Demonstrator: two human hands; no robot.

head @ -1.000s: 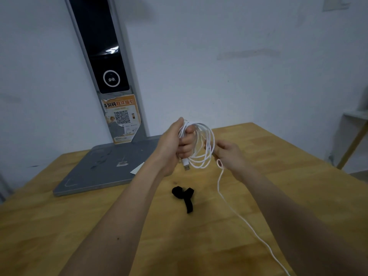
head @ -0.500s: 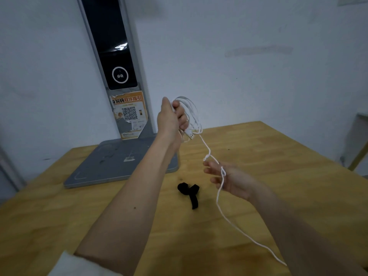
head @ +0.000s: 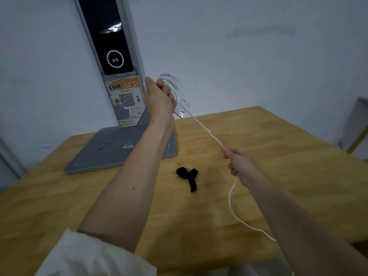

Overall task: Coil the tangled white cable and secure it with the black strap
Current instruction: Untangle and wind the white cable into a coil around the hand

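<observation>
Over a light wooden counter (head: 258, 136), a raised left hand (head: 159, 96) clenches its grip round loops of thin white cable (head: 180, 90); the right hand (head: 240, 164) pinches the taut strand below it. Beneath both grips lies a crumpled black fabric strap (head: 188, 176).

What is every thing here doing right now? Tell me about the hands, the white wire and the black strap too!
left hand: raised, fingers gripping the coiled loops.
right hand: lower, fingers gripping the cable's straight stretch.
white cable: partly coiled, taut between the hands with a small knot, the rest trailing off the table.
USB plug: hanging free below the coil.
black strap: lying loose on the wooden table, untouched.
</observation>
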